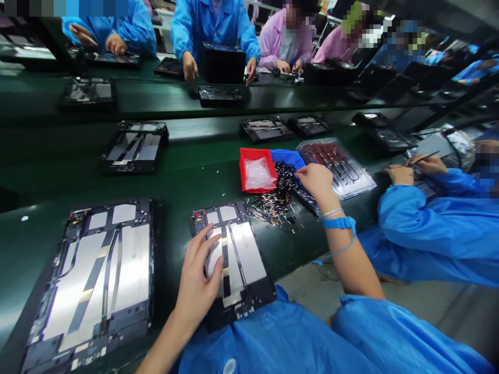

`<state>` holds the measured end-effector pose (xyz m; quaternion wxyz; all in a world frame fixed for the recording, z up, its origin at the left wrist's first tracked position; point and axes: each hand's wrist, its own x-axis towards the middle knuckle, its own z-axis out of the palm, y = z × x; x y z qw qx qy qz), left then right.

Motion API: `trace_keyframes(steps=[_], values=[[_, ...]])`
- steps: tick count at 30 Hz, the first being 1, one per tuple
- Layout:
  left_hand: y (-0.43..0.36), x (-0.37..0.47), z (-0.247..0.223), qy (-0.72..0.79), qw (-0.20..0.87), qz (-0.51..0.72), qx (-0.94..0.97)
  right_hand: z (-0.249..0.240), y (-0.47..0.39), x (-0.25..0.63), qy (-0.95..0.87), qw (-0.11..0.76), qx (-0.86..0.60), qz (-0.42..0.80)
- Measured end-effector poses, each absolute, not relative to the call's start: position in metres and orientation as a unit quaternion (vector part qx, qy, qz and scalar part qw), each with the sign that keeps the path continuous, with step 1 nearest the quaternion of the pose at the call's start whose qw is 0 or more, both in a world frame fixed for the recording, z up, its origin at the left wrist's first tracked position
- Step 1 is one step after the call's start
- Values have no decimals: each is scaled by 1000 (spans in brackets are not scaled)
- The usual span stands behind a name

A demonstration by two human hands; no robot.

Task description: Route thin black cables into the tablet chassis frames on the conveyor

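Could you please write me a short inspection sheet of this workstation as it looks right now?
Surface: dark green bench, lit with glare.
Job's things: opened tablet chassis under the left hand; pile of small connector parts beside the red bin and blue bin.
Clutter: second opened chassis at left; clear tray of tools.
Hands: left hand flat on the chassis; right hand pinching a part above the pile.
Cables: blue wrist strap with a trailing cord.
Surroundings: co-workers in blue and pink coats at neighbouring stations.

Red bin (256,171) lies behind tablet frame (233,259), beside parts tray (339,166).
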<state>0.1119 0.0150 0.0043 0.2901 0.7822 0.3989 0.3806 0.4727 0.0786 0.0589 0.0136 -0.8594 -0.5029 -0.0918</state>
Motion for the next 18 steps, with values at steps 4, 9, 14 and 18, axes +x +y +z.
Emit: trace_keyframes(steps=[4, 9, 14, 18], values=[[6, 96, 19, 399, 296, 368, 786, 59, 89, 463, -497, -8, -866, -52], [1, 61, 51, 473, 280, 414, 726, 60, 109, 453, -506, -30, -862, -9], [11, 38, 56, 521, 279, 474, 653, 60, 123, 444, -485, -20, -874, -10], [11, 43, 52, 510, 284, 468, 664, 72, 119, 449, -458, 18, -888, -46]])
